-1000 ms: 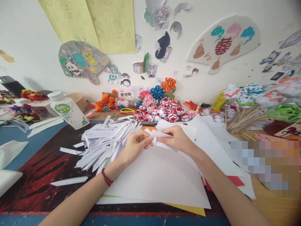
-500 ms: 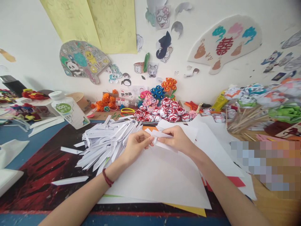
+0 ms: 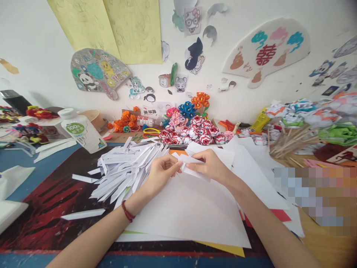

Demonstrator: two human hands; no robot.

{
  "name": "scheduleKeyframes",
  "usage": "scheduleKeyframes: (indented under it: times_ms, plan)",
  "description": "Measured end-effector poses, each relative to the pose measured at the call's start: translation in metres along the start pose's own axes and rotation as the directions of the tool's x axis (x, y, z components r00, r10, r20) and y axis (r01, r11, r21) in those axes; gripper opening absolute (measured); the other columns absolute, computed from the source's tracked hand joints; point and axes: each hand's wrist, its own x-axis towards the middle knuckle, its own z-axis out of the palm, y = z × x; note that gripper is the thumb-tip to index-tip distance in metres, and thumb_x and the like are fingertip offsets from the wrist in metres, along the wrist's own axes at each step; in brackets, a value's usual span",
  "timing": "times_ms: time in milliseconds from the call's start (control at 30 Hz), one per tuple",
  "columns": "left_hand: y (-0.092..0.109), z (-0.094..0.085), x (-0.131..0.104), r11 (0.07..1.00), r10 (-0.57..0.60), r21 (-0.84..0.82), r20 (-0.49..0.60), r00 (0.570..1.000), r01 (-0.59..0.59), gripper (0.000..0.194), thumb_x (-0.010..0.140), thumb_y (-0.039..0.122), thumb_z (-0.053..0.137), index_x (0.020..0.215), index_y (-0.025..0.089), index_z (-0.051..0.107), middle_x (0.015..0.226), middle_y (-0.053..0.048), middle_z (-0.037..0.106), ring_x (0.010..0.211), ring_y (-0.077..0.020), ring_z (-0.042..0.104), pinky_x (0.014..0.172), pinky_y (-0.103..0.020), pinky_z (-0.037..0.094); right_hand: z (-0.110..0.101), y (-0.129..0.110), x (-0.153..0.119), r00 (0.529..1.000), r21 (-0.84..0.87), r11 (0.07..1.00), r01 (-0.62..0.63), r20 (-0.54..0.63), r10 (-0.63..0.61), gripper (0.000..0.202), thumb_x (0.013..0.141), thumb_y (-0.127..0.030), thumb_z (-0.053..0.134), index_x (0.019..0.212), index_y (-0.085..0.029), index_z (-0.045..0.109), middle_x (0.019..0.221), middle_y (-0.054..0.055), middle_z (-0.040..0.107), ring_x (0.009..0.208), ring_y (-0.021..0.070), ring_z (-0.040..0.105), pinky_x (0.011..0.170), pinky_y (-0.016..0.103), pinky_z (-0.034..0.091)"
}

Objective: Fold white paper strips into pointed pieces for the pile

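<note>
Folded white paper pc. (image 3: 190,159), held betw. L. hand (image 3: 164,172) & R. hand (image 3: 211,167), over far part of lg. white sheet (image 3: 192,212).
Pc. pinched at its L. end by L. thumb & fingers, gripped at R. w/ thumb laid on top; both hands narrowed, close tog.; dk. red cord bracelet (image 3: 127,211) worn on L. wrist; heap of folded paper strips (image 3: 119,173) placed just L. of hands, on blk./red mat (image 3: 50,208); red-&-white paper flowers (image 3: 200,130) massed behind; white bottle w/ green label (image 3: 83,132) stood far L.

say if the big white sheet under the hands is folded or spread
Spread: the big white sheet lies flat, its broad face showing no fold where visible.
</note>
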Motion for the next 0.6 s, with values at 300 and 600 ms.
scheduleKeyframes:
  times_ms: [300, 600]
  plan:
    - [0.0029, 0.0008, -0.0024, 0.992, 0.033, 0.125, -0.038, 0.999, -0.028, 0.025, 0.081, 0.038, 0.064, 0.072, 0.014, 0.062, 0.062, -0.001, 0.065, 0.051, -0.0074, 0.05, 0.05, -0.018, 0.039, 0.0031, 0.0, 0.0003, 1.0, 0.029, 0.999, 0.021, -0.023, -0.02, 0.034, 0.075, -0.032, 0.06, 0.052, -0.016, 0.04, 0.057, -0.005, 0.024, 0.056, 0.008, 0.025, 0.049, 0.025, 0.017]
    - [0.0016, -0.0011, -0.0011, 0.998, 0.049, 0.04, -0.04, 0.998, -0.047, 0.023, 0.082, 0.036, 0.063, 0.078, 0.014, 0.063, 0.064, -0.001, 0.063, 0.055, -0.0087, 0.052, 0.053, -0.019, 0.041, 0.0009, 0.0012, -0.001, 1.0, 0.107, 0.994, -0.028, 0.008, 0.028, 0.032, 0.074, -0.04, 0.061, 0.057, -0.013, 0.054, 0.056, -0.003, 0.033, 0.053, 0.0083, 0.029, 0.047, 0.024, 0.02]
